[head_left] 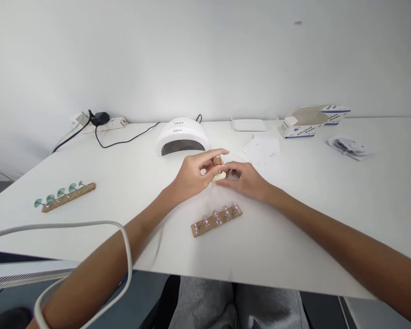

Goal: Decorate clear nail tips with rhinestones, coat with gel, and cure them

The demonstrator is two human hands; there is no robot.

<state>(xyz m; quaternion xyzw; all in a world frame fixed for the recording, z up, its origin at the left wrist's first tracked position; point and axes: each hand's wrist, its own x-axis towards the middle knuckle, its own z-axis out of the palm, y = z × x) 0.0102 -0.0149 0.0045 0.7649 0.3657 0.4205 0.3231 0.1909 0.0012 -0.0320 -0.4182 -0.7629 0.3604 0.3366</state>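
Near the middle of the white table, my left hand (198,173) is closed around a small gold-coloured piece (217,160), its index finger stretched over the top. Just below that piece is a cream-coloured round base (219,177). My right hand (245,179) pinches the base from the right, with thumb and fingers curled around its edge. Closer to the front edge lies a wooden strip (212,227) bearing several clear, pinkish nail-shaped pieces (217,218). Farther left, another wooden strip (70,197) carries several green pieces (61,192) on small stands.
A white dome-shaped lamp (183,135) stands behind my hands. White paper sheets (262,151), an open alcohol pads box (303,122) and packets (350,147) lie toward the back right. A white cable (126,246) loops over my left forearm. Black cords run at the back left.
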